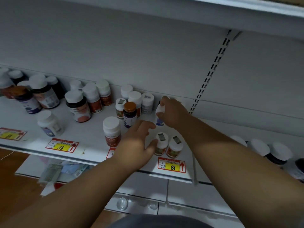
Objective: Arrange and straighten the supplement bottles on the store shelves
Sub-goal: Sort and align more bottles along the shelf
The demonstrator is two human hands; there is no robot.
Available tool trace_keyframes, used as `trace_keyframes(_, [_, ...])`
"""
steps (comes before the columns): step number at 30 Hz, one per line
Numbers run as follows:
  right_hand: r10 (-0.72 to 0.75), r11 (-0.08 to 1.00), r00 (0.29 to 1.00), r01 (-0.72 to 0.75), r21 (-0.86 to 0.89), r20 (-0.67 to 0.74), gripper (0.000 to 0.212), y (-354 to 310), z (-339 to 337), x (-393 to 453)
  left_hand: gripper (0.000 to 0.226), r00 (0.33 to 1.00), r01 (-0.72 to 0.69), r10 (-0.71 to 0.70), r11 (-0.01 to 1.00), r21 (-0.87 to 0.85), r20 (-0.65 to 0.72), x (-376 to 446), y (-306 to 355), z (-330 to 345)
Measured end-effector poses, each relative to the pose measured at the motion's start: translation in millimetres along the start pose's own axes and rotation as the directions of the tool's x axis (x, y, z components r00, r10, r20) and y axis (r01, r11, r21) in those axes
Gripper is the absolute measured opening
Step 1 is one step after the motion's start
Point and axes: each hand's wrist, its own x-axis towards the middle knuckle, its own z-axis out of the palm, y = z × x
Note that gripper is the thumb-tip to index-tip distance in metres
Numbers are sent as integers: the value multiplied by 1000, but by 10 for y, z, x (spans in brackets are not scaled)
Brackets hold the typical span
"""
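Both forearms reach up and forward over the shelf edge (92, 159), where price tags (171, 165) sit. The left hand (137, 143), fingers spread, has its thumb against an upright small bottle (161, 143) near the front edge beside its twin (174, 147). Farther back, the right hand (171, 112) grips a white-capped bottle (160, 116), upright, from above; bare shelf lies between the bottle clusters (92, 99).
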Motion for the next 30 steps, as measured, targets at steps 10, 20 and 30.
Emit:
trace_keyframes(10, [110,857,939,76,509,-325,20,-406,-346,-372,45,962,132,-179,966,-222,-207,26,41,-508])
trace_keyframes(20, [32,717,981,111,688,-191,25,-1925,-108,-577,52,991,96,-127,896,-433,-42,-252,-617,-1340])
trace_keyframes(30, [30,972,985,12,236,-171,32,-2930,955,-233,32,997,-52,62,980,192,-45,-400,-2213,-2420])
